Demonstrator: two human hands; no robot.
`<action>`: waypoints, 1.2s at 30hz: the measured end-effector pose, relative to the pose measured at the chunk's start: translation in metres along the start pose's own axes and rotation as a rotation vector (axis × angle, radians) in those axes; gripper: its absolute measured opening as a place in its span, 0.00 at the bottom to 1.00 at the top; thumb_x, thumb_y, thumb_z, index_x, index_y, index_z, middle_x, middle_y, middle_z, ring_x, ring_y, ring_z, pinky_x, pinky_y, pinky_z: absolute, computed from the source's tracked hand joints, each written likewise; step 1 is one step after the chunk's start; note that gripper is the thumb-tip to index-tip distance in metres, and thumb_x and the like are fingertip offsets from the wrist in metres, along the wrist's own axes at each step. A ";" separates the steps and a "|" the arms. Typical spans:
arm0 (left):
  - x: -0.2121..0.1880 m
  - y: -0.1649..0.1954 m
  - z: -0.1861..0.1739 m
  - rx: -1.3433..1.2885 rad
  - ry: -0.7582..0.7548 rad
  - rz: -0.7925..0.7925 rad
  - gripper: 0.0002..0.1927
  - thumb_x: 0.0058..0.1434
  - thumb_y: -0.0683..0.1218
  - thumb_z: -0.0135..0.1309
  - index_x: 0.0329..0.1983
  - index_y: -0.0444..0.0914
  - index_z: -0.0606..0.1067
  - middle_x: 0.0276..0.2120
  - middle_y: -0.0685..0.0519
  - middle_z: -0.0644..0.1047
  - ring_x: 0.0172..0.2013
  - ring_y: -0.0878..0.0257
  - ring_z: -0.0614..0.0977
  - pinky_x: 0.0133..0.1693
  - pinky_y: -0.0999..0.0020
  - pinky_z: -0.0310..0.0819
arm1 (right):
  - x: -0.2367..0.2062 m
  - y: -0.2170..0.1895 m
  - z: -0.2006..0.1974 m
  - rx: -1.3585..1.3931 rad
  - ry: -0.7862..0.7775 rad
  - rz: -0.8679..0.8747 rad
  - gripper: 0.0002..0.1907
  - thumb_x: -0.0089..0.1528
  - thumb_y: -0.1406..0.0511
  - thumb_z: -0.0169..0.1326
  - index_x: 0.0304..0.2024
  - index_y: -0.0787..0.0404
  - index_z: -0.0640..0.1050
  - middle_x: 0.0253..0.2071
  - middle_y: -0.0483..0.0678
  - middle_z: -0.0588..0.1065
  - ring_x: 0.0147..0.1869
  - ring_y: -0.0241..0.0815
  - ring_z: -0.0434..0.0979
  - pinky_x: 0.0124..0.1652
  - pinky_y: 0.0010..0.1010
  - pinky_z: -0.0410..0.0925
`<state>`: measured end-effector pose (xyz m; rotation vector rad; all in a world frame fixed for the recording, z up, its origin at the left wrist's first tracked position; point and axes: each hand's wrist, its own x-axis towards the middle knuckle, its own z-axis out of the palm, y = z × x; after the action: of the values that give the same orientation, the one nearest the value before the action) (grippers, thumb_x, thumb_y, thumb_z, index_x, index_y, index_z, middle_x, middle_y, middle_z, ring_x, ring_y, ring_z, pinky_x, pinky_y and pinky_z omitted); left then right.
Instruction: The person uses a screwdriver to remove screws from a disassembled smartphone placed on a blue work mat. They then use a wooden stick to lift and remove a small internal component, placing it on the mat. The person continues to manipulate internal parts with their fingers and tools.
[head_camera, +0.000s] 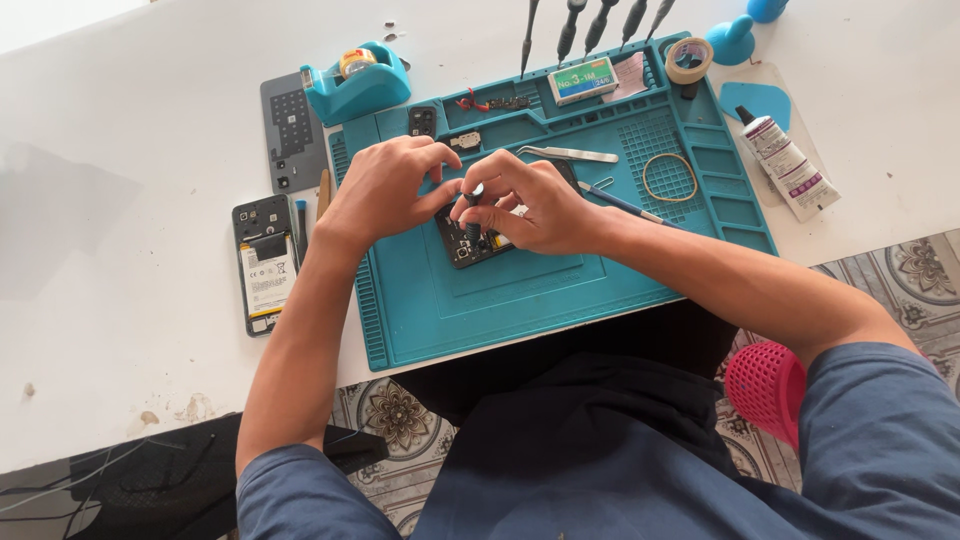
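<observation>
Screwdriver (473, 205) upright on opened phone (470, 245), mid teal repair mat (520, 290) | right hand (530, 205) pinches its shaft, left hand (385, 190) curled at its cap | tweezers (570, 154), rubber band (669, 177) behind | second phone (264, 265) left on worktop (120, 250)

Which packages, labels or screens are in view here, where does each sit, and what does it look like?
Small box: mat's top tray, flat rectangle, green and white label.
Glue tube: on the table right of the mat, white with a purple-and-white label, black nozzle.
Opened phone: left of the mat, battery with a white label.
No lit screen visible.
</observation>
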<state>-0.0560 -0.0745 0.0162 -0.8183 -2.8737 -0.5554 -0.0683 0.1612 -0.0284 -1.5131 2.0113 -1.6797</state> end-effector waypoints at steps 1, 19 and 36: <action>0.000 0.000 0.000 -0.001 0.000 0.001 0.13 0.61 0.51 0.61 0.44 0.40 0.81 0.30 0.52 0.79 0.35 0.53 0.82 0.38 0.56 0.75 | 0.000 0.001 0.000 -0.002 0.004 -0.009 0.15 0.72 0.67 0.54 0.55 0.58 0.63 0.45 0.49 0.83 0.48 0.41 0.87 0.42 0.30 0.81; -0.001 -0.001 0.001 -0.002 0.035 0.010 0.11 0.63 0.50 0.59 0.41 0.39 0.82 0.30 0.52 0.81 0.35 0.53 0.83 0.38 0.57 0.76 | 0.010 -0.027 -0.006 -0.101 -0.172 -0.057 0.19 0.64 0.69 0.64 0.58 0.54 0.81 0.41 0.47 0.78 0.50 0.44 0.76 0.54 0.39 0.71; 0.001 -0.001 0.001 -0.023 0.053 -0.003 0.10 0.65 0.50 0.59 0.40 0.39 0.82 0.31 0.51 0.81 0.35 0.53 0.83 0.37 0.57 0.76 | 0.013 -0.024 -0.018 0.121 -0.277 0.022 0.15 0.68 0.65 0.59 0.58 0.56 0.78 0.53 0.45 0.80 0.59 0.39 0.80 0.63 0.38 0.71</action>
<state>-0.0570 -0.0748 0.0152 -0.7909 -2.8255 -0.6028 -0.0715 0.1671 0.0041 -1.5756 1.7475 -1.4607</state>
